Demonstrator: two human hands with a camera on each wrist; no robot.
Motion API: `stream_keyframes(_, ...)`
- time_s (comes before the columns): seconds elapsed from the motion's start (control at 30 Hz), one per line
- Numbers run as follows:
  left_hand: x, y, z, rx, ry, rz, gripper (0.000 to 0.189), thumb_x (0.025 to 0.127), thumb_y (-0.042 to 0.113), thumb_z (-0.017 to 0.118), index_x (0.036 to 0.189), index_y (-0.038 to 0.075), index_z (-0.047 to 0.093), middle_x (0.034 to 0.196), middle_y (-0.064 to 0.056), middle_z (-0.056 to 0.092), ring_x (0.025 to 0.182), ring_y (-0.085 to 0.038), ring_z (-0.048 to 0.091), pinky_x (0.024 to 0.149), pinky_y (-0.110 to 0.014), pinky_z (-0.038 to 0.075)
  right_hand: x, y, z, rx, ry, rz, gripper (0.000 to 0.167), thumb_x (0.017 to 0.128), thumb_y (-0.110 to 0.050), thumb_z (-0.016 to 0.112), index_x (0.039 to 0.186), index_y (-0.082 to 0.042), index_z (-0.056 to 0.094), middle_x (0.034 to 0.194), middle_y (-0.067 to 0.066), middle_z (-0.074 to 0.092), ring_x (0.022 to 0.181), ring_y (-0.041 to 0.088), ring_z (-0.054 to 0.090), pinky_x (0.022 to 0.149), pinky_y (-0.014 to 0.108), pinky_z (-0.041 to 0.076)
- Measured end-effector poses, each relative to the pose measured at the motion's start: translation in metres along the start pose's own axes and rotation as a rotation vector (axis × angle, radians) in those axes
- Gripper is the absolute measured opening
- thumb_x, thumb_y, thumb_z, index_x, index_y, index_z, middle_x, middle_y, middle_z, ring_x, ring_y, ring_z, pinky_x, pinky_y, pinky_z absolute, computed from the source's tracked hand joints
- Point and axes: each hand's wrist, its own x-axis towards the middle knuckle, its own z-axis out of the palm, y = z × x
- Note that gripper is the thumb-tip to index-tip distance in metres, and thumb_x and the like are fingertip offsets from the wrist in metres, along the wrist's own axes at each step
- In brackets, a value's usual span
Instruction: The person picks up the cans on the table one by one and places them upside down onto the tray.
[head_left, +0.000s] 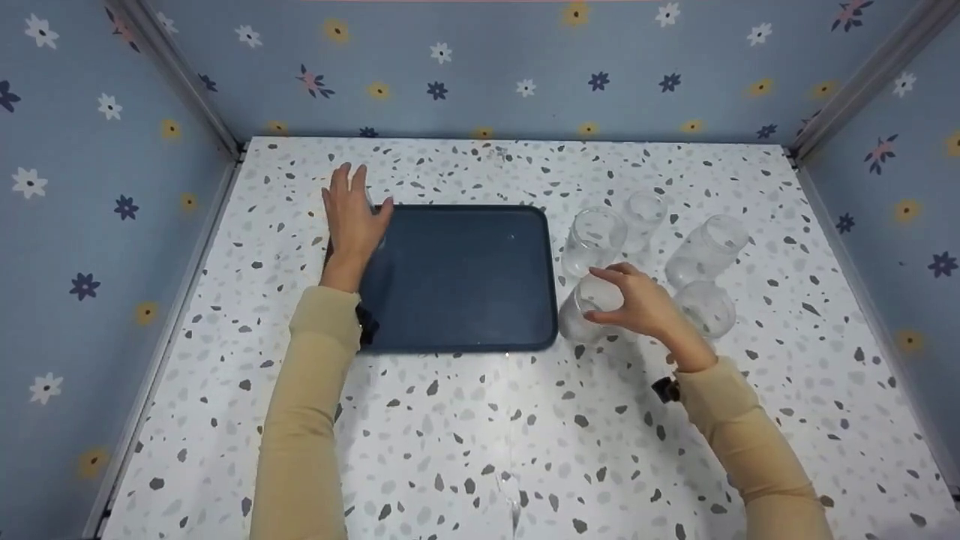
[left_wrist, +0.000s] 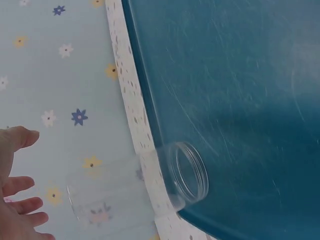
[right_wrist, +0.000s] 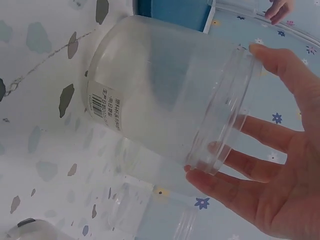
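Note:
In the head view my left hand [head_left: 351,217] is over the far left corner of the dark blue tray [head_left: 457,277], fingers extended and thumb spread. A clear jar [left_wrist: 140,185] stands at that corner in the left wrist view, threaded mouth toward the tray; the left fingers are apart from it. On the tray's right side my right hand [head_left: 634,304] grips another clear plastic jar [right_wrist: 165,95] by its threaded rim, thumb and fingers on opposite sides. This jar is upright, and a white printed label [right_wrist: 104,106] shows low on its side.
Right of the tray, a wide clear jar [head_left: 595,240] stands behind the gripped one, beside a narrower clear jar [head_left: 645,214]. Two more, a tall jar [head_left: 701,259] and a shorter jar [head_left: 709,309], stand farther right. Flowered panels [head_left: 487,67] enclose the speckled table [head_left: 435,435].

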Motion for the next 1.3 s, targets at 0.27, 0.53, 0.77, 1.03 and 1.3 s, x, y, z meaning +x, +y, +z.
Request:
stream_keyframes(0.27,-0.014,0.022,0.005,-0.086,0.048,0.120,0.050,0.084,0.020,0.061,0.125,-0.003,0.046,0.134,-0.019,0.034,0.128,-0.030,0.023,0.105,-0.043,0.010,-0.004,-0.006,-0.001,0.103,0.075,-0.062,0.068,0.070,-0.038,0.074,0.125,-0.006,0.051,0.114,0.016,0.053,0.095,0.029,0.052,0.078,0.043,0.042)
stream_keyframes(0.53,-0.034,0.041,0.011,-0.195,0.092,0.219,0.049,0.084,0.022,0.062,0.125,-0.002,0.047,0.132,-0.019,0.037,0.125,-0.030,0.028,0.104,-0.041,0.015,-0.005,-0.012,0.006,0.275,0.171,-0.060,0.064,0.070,-0.031,0.075,0.125,-0.009,0.052,0.116,0.014,0.052,0.092,0.032,0.054,0.067,0.045,0.048)
stream_keyframes(0.77,-0.050,0.050,0.015,-0.297,0.102,0.270,0.049,0.085,0.023,0.060,0.125,-0.002,0.047,0.131,-0.018,0.037,0.123,-0.025,0.031,0.100,-0.036,0.026,-0.002,-0.016,0.016,0.447,0.284,-0.038,0.061,0.070,-0.019,0.076,0.125,-0.008,0.052,0.117,0.016,0.051,0.093,0.032,0.056,0.069,0.043,0.050)
stream_keyframes(1.03,-0.065,0.060,0.018,-0.406,0.066,0.228,0.049,0.088,0.027,0.056,0.127,-0.001,0.045,0.133,-0.017,0.036,0.124,-0.022,0.031,0.099,-0.035,0.028,-0.003,-0.039,0.016,0.728,0.337,-0.076,0.056,0.075,0.001,0.068,0.125,0.008,0.044,0.123,0.027,0.043,0.098,0.045,0.051,0.072,0.036,0.050)
stream_keyframes(1.3,-0.082,0.073,0.023,-0.612,-0.015,0.228,0.049,0.090,0.029,0.051,0.130,0.002,0.042,0.135,-0.012,0.036,0.125,-0.017,0.031,0.099,-0.035,0.028,0.005,-0.035,0.029,0.950,0.355,-0.106,0.052,0.079,0.005,0.063,0.127,0.006,0.044,0.120,0.028,0.045,0.098,0.041,0.052,0.076,0.030,0.049)
